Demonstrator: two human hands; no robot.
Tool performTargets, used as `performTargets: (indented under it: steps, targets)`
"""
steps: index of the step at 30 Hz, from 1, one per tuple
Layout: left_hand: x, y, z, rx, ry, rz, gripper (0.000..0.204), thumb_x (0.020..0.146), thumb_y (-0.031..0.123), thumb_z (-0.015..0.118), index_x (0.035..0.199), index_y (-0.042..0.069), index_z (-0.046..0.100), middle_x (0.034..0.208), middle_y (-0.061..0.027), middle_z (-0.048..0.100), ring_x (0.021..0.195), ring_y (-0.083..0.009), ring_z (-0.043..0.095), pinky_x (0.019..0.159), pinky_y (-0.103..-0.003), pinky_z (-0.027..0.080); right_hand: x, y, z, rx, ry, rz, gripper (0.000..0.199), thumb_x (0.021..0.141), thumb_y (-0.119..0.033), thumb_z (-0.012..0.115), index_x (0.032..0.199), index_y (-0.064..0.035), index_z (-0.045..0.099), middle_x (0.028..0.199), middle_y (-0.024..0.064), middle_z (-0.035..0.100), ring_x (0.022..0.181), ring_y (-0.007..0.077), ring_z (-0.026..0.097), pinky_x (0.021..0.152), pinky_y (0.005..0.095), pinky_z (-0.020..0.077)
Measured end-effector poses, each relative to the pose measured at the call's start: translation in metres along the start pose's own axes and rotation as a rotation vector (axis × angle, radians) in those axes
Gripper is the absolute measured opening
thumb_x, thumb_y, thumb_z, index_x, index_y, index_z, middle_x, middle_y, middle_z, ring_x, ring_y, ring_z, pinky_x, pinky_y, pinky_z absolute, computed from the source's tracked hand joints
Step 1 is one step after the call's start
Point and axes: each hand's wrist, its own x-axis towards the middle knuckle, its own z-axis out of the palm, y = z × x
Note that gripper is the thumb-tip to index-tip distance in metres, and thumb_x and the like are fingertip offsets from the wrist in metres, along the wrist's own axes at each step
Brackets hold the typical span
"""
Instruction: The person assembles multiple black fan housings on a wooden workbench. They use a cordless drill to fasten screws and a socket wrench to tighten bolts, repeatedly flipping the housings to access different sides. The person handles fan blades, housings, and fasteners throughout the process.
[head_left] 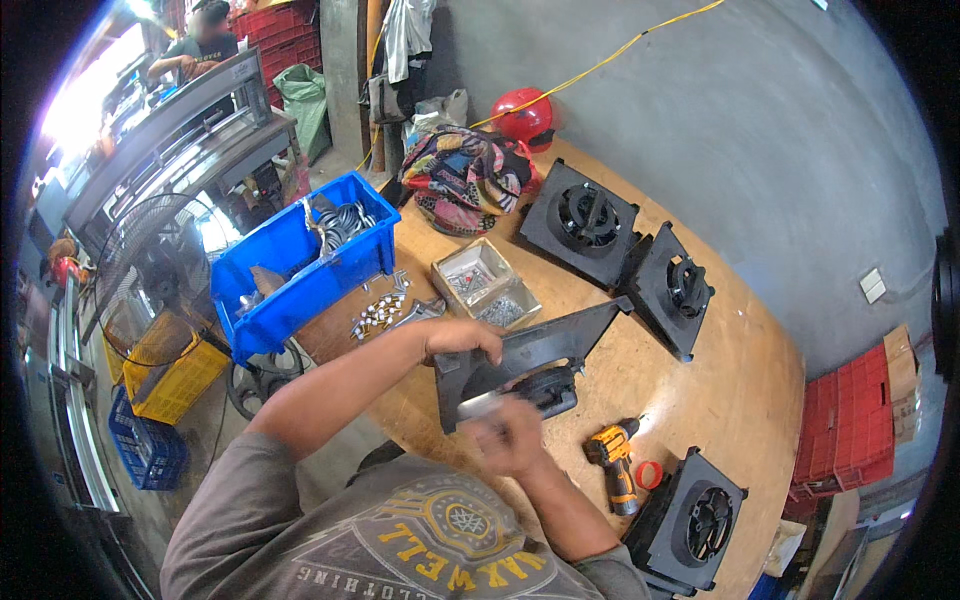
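A black square panel (pixel 530 350) with a round part in its middle stands tilted up on the wooden table in front of me. My left hand (pixel 465 338) is closed over its upper left edge. Below it, by the panel's round part, my right hand (pixel 505 437) is closed like a fist and blurred by motion. A short pale, silvery object (pixel 482 404) sticks out at its fingers; its kind is too blurred to tell. To the right lies a yellow and black cordless drill (pixel 612 462), beside a small red ring (pixel 649 475).
More black panels (pixel 585 220) lie along the table's right side. Behind the worked panel is a divided box (pixel 487 283) of small hardware. Loose metal fittings (pixel 380 315) lie near a blue bin (pixel 300 265). A patterned cloth bundle (pixel 462 180) sits at the back; a fan (pixel 160 270) stands left.
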Motion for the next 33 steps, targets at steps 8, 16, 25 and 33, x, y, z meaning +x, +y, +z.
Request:
performTargets:
  steps: [8,16,25,33]
  targets:
    - [-0.005,0.008,-0.001,-0.103,-0.057,-0.075,0.042,0.077,0.024,0.065,0.114,0.005,0.065,0.096,-0.0058,0.066,0.087,-0.0155,0.063,0.079,-0.030,0.051,-0.007,0.036,-0.024,0.816,0.796,0.662,0.039,0.098,-0.049,0.051,0.088,-0.0112,0.044,0.056,0.0002,0.036,0.043,0.0123,0.034,0.040,0.0279,0.0288]
    - [0.001,0.001,0.004,0.137,0.030,0.091,0.037,0.078,0.024,0.065,0.108,0.003,0.066,0.095,-0.0066,0.065,0.085,-0.0163,0.062,0.078,-0.031,0.050,-0.004,0.009,-0.001,0.364,0.246,0.283,0.030,0.086,-0.035,0.068,0.086,-0.0081,0.057,0.070,0.0083,0.058,0.063,0.0265,0.060,0.053,0.0359,0.0462]
    - [-0.014,0.021,0.016,0.109,-0.066,0.045,0.057,0.075,0.017,0.059,0.130,0.000,0.055,0.111,-0.0108,0.067,0.095,-0.0175,0.064,0.084,-0.032,0.051,0.001,-0.018,-0.003,0.009,-0.197,0.036,0.030,0.080,-0.028,0.073,0.094,-0.0052,0.061,0.077,0.0138,0.064,0.071,0.0361,0.066,0.061,0.0451,0.0497]
    - [-0.012,0.019,0.022,-0.036,-0.201,0.082,0.057,0.075,0.016,0.059,0.128,-0.003,0.055,0.109,-0.0100,0.067,0.092,-0.0178,0.064,0.083,-0.031,0.051,-0.017,-0.006,-0.002,-0.046,0.021,-0.033,0.031,0.080,-0.026,0.076,0.092,-0.0035,0.058,0.072,0.0120,0.061,0.064,0.0331,0.063,0.058,0.0410,0.0487]
